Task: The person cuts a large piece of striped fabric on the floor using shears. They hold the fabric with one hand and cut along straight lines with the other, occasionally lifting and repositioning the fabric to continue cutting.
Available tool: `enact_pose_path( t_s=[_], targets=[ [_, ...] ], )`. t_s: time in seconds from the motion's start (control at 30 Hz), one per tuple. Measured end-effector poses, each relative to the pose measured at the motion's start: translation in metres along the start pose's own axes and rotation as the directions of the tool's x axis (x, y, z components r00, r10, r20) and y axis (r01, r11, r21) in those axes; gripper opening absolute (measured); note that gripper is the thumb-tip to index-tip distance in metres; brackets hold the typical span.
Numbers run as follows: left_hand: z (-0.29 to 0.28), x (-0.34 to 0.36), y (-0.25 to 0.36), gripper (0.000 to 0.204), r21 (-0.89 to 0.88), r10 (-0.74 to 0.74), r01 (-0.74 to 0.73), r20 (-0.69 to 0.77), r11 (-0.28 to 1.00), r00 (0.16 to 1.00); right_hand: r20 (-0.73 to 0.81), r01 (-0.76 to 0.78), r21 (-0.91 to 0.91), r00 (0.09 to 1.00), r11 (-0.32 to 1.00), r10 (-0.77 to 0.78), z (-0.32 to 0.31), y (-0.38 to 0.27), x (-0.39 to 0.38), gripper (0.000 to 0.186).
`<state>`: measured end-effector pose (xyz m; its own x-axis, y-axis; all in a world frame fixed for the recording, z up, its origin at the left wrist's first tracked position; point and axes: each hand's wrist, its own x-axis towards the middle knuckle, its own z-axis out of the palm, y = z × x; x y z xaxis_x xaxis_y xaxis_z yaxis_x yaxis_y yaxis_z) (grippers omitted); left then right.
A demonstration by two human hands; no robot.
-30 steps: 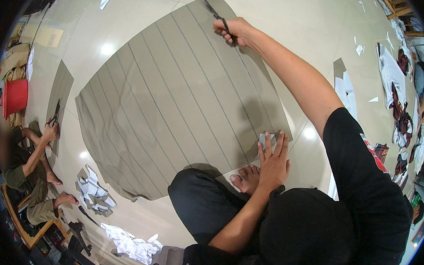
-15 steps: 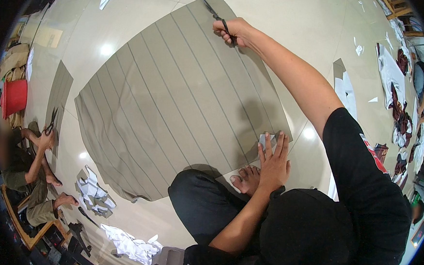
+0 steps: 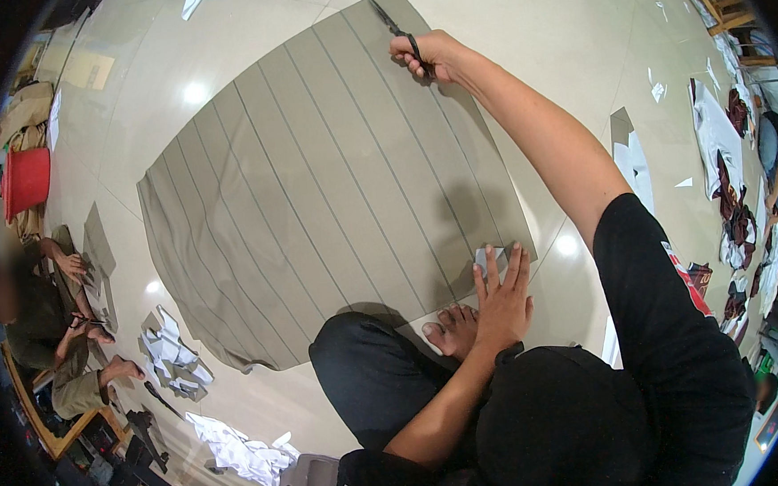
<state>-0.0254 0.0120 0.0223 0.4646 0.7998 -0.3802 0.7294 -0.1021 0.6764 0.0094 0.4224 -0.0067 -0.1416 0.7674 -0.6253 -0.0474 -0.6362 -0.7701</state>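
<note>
A large grey-beige striped fabric sheet [image 3: 312, 150] lies spread on the floor in front of me, rippled along its left side. With my right arm stretched out, my right hand [image 3: 425, 56] is closed round the handles of black scissors [image 3: 391, 22]. Their blades point to the sheet's far edge, near its far right corner. My left hand [image 3: 504, 303] lies flat at the near right corner, fingers spread and pressing the fabric. Partly under those fingertips is a small white piece [image 3: 490, 259]. My bare foot [image 3: 452, 328] rests beside that hand.
At the left a co-worker [image 3: 41, 309] sits with a grey strip of fabric [image 3: 98, 243]. White scraps [image 3: 175, 350] and crumpled white material [image 3: 241, 448] lie nearer. A red object [image 3: 26, 179] stands far left. To the right are a narrow offcut [image 3: 632, 161] and scattered clothes [image 3: 722, 151].
The co-worker at the left has lowered their hands and scissors, and their grey strip has come down toward them. My own hands, scissors and sheet show almost no movement.
</note>
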Motion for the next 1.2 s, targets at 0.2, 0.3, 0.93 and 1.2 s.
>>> enact_pose_path(
  t_s=[0.2, 0.3, 0.93, 1.2],
  targets=[
    [0.001, 0.0, -0.001, 0.088, 0.016, 0.001, -0.001, 0.008, 1.0, 1.0, 0.012, -0.01, 0.014, 1.0, 1.0, 0.01, 0.003, -0.004, 0.001, 0.02],
    [0.001, 0.0, 0.0, 0.088, 0.017, 0.004, -0.004, 0.012, 1.0, 1.0, 0.003, 0.001, 0.007, 1.0, 1.0, -0.001, 0.002, -0.003, 0.006, 0.021],
    [0.026, -0.003, -0.003, 0.069, -0.15, 0.304, -0.284, 0.127, 0.947, 0.944, -0.193, 0.142, -0.89, 0.744, 0.434, -0.639, -0.067, 0.09, -0.142, 0.01],
    [-0.027, 0.001, -0.014, 0.062, -0.134, -0.107, 0.046, -0.493, 0.99, 0.864, -0.378, 0.075, -0.865, 0.552, 0.496, -0.743, -0.164, 0.122, -0.19, 0.019]
  ],
)
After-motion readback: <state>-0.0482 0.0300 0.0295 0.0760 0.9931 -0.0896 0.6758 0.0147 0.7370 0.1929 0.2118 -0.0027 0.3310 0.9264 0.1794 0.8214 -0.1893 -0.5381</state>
